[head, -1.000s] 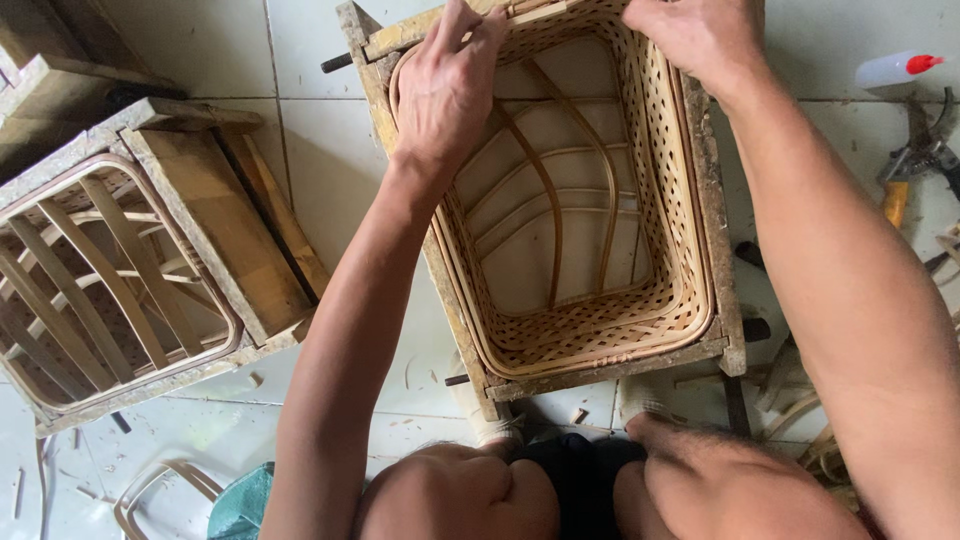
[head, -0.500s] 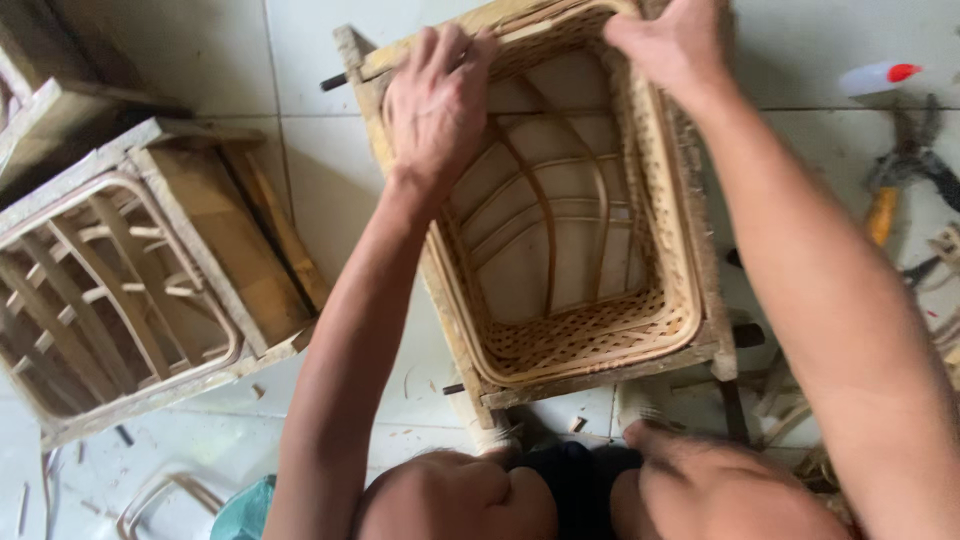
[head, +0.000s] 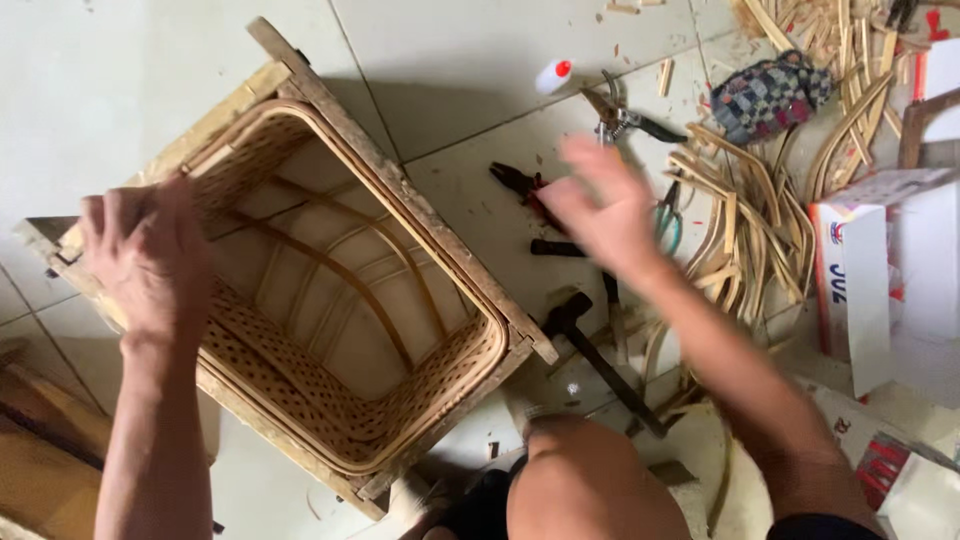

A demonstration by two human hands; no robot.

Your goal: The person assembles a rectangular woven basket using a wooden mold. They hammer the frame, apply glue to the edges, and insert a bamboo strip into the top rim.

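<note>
Right hand [head: 600,215] has left the frame [head: 400,200], now blurred, fingers spread, empty over pliers [head: 525,188]; left hand [head: 150,255] grips one frame's rim. One hammer [head: 600,360].

Woven basket [head: 300,370]: tan, dotted open-weave pattern; pale wood frame [head: 420,215]. Floor [head: 470,60]: off-white tiles. Small bottle [head: 552,76]: white, red cap. Cloth pouch [head: 765,97]: dark checkered patchwork. Hammer [head: 590,345]: black. Cane strips [head: 745,230]: pale yellow.

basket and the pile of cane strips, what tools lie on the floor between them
In the head view, a hammer and dark pliers lie on the tiles between the basket and the cane strips, under the right hand.
</note>
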